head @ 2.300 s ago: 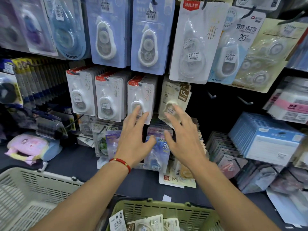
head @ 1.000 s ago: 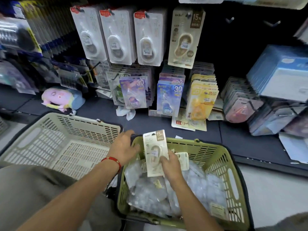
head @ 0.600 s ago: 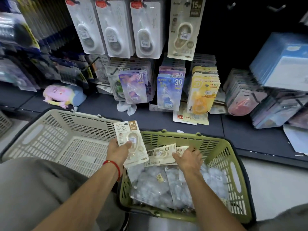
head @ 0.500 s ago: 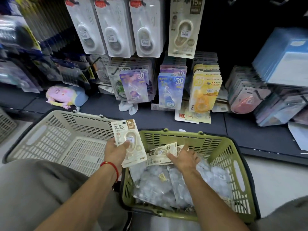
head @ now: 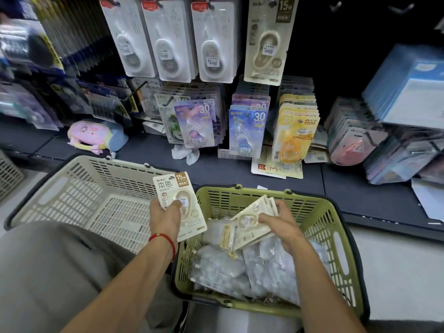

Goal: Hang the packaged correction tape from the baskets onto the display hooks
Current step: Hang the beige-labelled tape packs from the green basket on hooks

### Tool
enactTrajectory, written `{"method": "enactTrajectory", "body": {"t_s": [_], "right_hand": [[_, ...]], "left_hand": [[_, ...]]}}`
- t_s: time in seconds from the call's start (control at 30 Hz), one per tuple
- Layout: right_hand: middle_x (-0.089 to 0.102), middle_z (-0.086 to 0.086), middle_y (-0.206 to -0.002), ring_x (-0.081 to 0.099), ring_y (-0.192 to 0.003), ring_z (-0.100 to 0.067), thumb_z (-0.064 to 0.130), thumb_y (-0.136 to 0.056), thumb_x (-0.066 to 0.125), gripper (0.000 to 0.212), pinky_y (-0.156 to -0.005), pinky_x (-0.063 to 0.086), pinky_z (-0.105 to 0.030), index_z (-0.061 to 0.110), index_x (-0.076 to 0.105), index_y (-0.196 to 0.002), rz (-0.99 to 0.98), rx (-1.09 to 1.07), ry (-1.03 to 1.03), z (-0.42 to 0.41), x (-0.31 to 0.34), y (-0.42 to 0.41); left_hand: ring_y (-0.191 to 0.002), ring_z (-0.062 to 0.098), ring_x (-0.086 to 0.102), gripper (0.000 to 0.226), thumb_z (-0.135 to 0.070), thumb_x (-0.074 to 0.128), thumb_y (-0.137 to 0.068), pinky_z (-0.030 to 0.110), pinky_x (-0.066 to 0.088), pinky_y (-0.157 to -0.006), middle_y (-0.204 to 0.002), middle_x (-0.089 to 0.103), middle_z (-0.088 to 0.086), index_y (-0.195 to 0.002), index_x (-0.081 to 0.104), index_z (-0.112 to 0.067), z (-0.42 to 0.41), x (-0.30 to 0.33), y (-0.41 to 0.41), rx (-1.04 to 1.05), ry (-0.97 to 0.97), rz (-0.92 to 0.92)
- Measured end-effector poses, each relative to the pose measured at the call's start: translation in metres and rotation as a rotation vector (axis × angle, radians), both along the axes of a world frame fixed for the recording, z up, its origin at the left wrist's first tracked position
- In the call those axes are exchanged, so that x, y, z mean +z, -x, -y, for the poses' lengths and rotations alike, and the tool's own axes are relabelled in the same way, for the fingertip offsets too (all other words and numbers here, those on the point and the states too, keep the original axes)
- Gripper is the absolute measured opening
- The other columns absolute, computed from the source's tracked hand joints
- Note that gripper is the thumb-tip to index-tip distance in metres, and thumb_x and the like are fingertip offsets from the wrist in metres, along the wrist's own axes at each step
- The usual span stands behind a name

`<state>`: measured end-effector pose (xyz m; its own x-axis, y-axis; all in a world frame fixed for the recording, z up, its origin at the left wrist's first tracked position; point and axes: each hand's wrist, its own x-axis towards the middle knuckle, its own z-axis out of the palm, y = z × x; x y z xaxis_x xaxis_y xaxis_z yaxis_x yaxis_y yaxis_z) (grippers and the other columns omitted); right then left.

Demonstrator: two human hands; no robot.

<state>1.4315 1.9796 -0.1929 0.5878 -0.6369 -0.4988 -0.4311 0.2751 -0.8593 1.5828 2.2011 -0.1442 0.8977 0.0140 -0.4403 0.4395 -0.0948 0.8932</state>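
A person's left hand grips one cream pack of correction tape upright between a beige basket on the left and a green basket on the right. The right hand pinches a few more packs over the green basket — above clear bags. A matching pack hangs on the far display.

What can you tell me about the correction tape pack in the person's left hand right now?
The cream pack is a flat printed card with a clear blister over an oval cream dispenser. A brown corner patch reads 15M, with large characters beside it and a small white sticker on the blister. It is held face up, tilted, above the gap between the beige basket and the green basket. The left hand grips its lower left part, thumb on the front. Nothing else touches it.
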Motion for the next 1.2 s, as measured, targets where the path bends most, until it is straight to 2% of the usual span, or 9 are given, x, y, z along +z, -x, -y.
{"method": "enactTrajectory", "body": {"t_s": [0.17,0.3,0.4,0.5,0.7,0.83,0.9,1.0,1.2], "right_hand": [[0.077,-0.002,-0.108,0.077,-0.088,-0.014,0.009,-0.075,0.075,0.051,-0.072,0.063,-0.037,0.036,0.060,-0.115,0.220,-0.140,0.115,0.019,0.059,0.028],[0.079,0.006,-0.113,0.076,-0.105,-0.023,-0.003,-0.087,0.068,0.059,-0.087,0.062,-0.047,0.034,0.059,-0.133,0.514,-0.318,-0.044,0.018,0.081,0.027],[0.077,0.002,-0.122,0.077,-0.102,-0.021,-0.004,-0.093,0.064,0.060,-0.086,0.064,-0.048,0.032,0.057,-0.141,0.593,-0.365,-0.154,0.002,0.090,0.016],[0.076,-0.006,-0.125,0.077,-0.105,-0.026,-0.005,-0.095,0.063,0.056,-0.078,0.065,-0.042,0.027,0.058,-0.141,0.571,-0.261,-0.168,-0.023,0.092,0.005],[0.078,0.000,-0.117,0.076,-0.104,-0.020,0.010,-0.092,0.078,0.045,-0.079,0.061,-0.031,0.032,0.064,-0.128,0.397,0.037,0.080,-0.038,0.114,0.001],[0.080,0.001,-0.111,0.077,-0.100,-0.017,0.041,-0.078,0.091,0.044,-0.080,0.059,-0.032,0.029,0.073,-0.116,0.340,0.104,0.215,-0.011,0.159,0.002],[0.079,0.000,-0.112,0.078,-0.094,-0.017,0.054,-0.072,0.092,0.058,-0.073,0.061,-0.031,0.029,0.070,-0.119,0.314,0.162,0.303,0.002,0.185,-0.003],[0.075,-0.006,-0.109,0.079,-0.085,-0.020,0.041,-0.083,0.086,0.045,-0.061,0.062,-0.033,0.031,0.065,-0.121,0.324,0.221,0.383,0.020,0.218,-0.015],[0.082,-0.007,-0.100,0.079,-0.094,-0.028,0.039,-0.094,0.077,0.036,-0.092,0.061,-0.059,0.022,0.063,-0.122,0.292,0.327,0.401,0.050,0.257,-0.027]], "left_hand": [[-0.100,0.035,0.070,0.018,-0.021,0.063,-0.098,0.060,0.061,-0.086,-0.115,0.070,0.007,-0.112,0.055,-0.028,0.021,0.003,0.017,-0.074,0.067,-0.034],[-0.096,0.030,0.074,0.022,-0.030,0.068,-0.096,0.040,0.061,-0.068,-0.114,0.074,0.006,-0.117,0.060,-0.029,0.041,0.012,0.037,-0.112,0.193,-0.072],[-0.100,0.031,0.075,0.045,-0.050,0.071,-0.094,0.047,0.064,-0.074,-0.116,0.074,0.006,-0.130,0.056,-0.029,0.053,0.034,0.054,-0.164,0.328,-0.163],[-0.108,0.030,0.076,0.060,-0.054,0.078,-0.083,0.056,0.062,-0.093,-0.120,0.078,0.004,-0.133,0.056,-0.029,0.061,0.054,0.067,-0.257,0.571,-0.186],[-0.113,0.033,0.074,0.063,0.005,0.073,-0.090,0.060,0.059,-0.094,-0.126,0.076,0.007,-0.138,0.051,-0.030,0.064,0.071,0.061,-0.257,0.684,-0.030],[-0.106,0.025,0.077,0.069,0.001,0.082,-0.082,0.043,0.065,-0.073,-0.119,0.078,0.003,-0.134,0.054,-0.034,0.066,0.090,0.043,-0.383,0.706,0.109],[-0.107,0.021,0.077,0.077,-0.009,0.088,-0.070,0.038,0.065,-0.077,-0.120,0.078,0.001,-0.135,0.054,-0.033,0.073,0.110,0.032,-0.448,0.693,0.186],[-0.113,0.021,0.075,0.084,-0.019,0.097,-0.063,0.046,0.061,-0.092,-0.122,0.077,0.001,-0.134,0.053,-0.030,0.087,0.138,0.014,-0.537,0.657,0.244],[-0.116,0.015,0.073,0.087,-0.024,0.098,-0.069,0.035,0.060,-0.093,-0.124,0.076,-0.005,-0.136,0.044,-0.033,0.113,0.179,-0.021,-0.731,0.573,0.378]]}}
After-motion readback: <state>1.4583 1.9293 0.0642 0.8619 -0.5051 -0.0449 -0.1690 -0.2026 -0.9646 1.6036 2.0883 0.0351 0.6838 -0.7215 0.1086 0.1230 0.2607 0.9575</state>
